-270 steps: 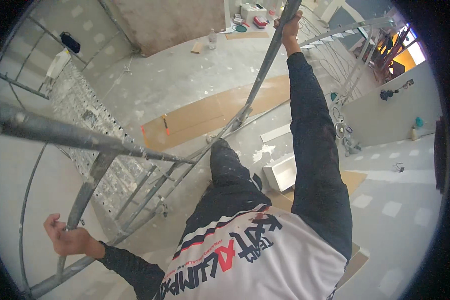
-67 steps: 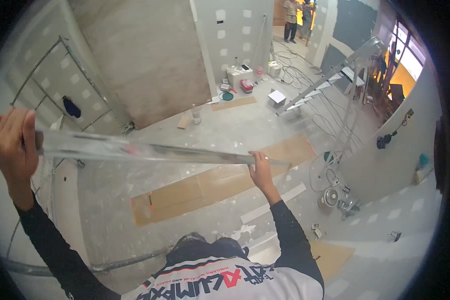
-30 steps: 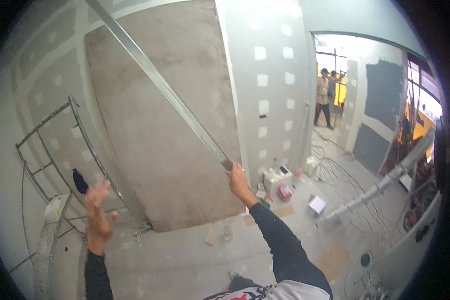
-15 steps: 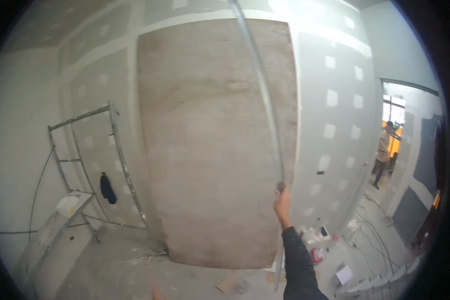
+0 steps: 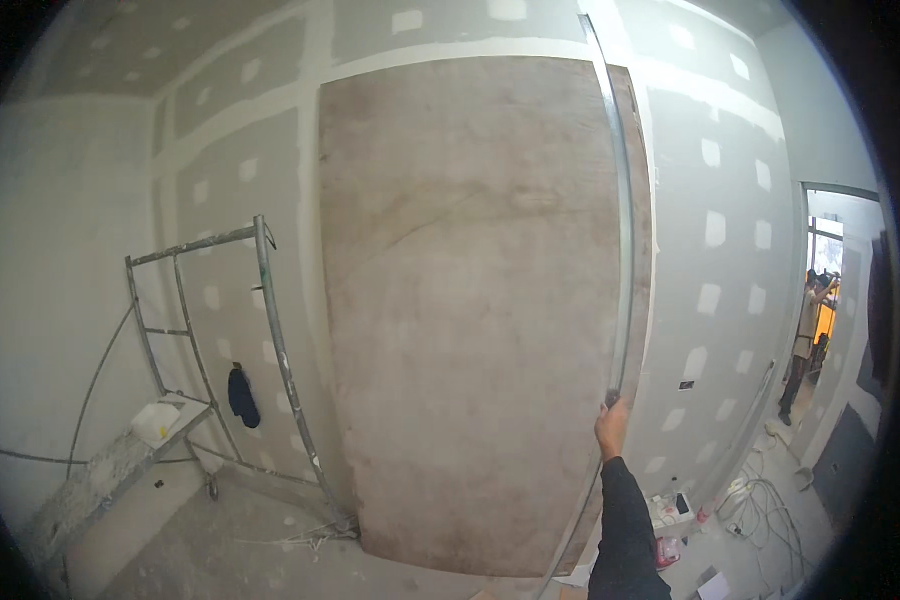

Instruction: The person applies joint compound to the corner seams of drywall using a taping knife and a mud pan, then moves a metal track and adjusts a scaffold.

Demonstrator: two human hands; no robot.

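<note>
My right hand (image 5: 611, 428) is closed around a long, thin metal strip (image 5: 625, 220) at about chest height. The strip stands nearly upright in front of a tall brown wooden panel (image 5: 470, 330), close to the panel's right edge. Its upper end rises past the top of the panel, over the plasterboard wall. Below my hand the strip runs on down to the floor area, where its end leaves the picture. Whether it touches the panel I cannot tell. My left hand is out of the picture.
A metal scaffold frame (image 5: 278, 340) with a plank (image 5: 80, 490) stands at left. Dark cloth (image 5: 242, 397) hangs on the wall behind it. Lower right are a white box (image 5: 672, 510), a pink-red container (image 5: 667, 551) and loose cables (image 5: 785, 515). A person (image 5: 804, 330) stands in the far-right doorway.
The strip's top has swung right across the panel, and the strip is more upright. My right hand keeps hold of it. Fingertips at the lower edge have left the picture; the view has shifted.
</note>
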